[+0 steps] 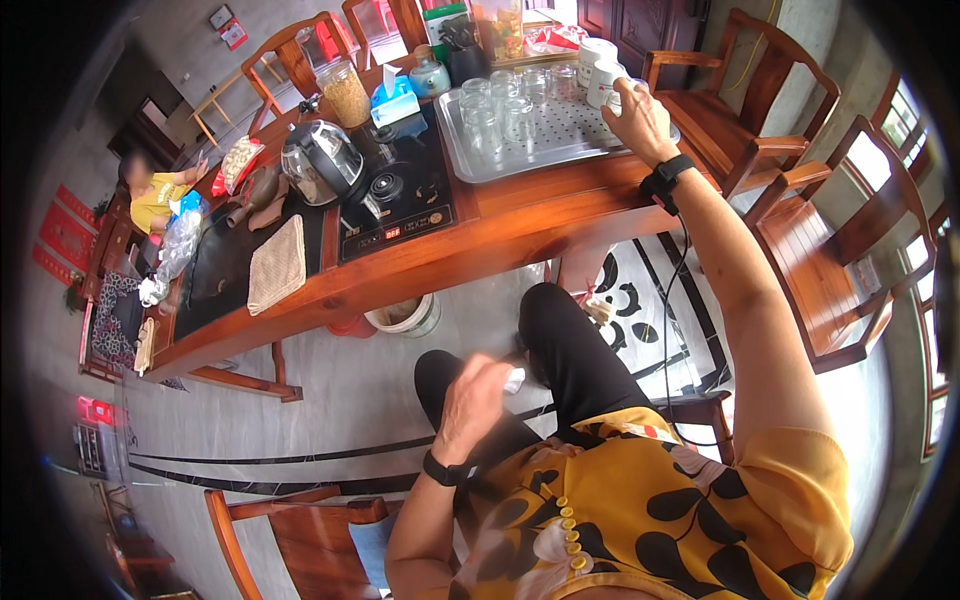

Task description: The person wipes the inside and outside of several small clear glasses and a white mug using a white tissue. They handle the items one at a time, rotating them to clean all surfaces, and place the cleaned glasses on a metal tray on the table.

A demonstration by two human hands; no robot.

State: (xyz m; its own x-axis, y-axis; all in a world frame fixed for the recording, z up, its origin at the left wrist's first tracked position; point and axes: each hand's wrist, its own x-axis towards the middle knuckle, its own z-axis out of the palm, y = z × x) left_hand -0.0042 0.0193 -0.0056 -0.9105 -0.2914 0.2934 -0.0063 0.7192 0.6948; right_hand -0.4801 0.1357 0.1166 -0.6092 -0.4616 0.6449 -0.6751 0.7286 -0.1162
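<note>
My right hand (641,120) reaches to the right end of a perforated metal tray (562,154). Its thumb and fingers are around a white cup (613,100), partly hidden by the hand. Just beyond are two more white cups, a nearer mug (604,81) and a farther one (596,54). Several clear drinking glasses (519,120) occupy the left and back of the tray. Above my lap, my left hand (474,405) is closed on a small white object (514,380), probably a tissue; motion blurs it.
Left of the tray are an induction cooktop (397,187), an electric kettle (322,161), a tissue box (394,105) and a folded cloth (277,264). A bucket (409,319) stands below the wooden table (360,274). Wooden chairs (810,255) flank the right; a person (154,199) sits far left.
</note>
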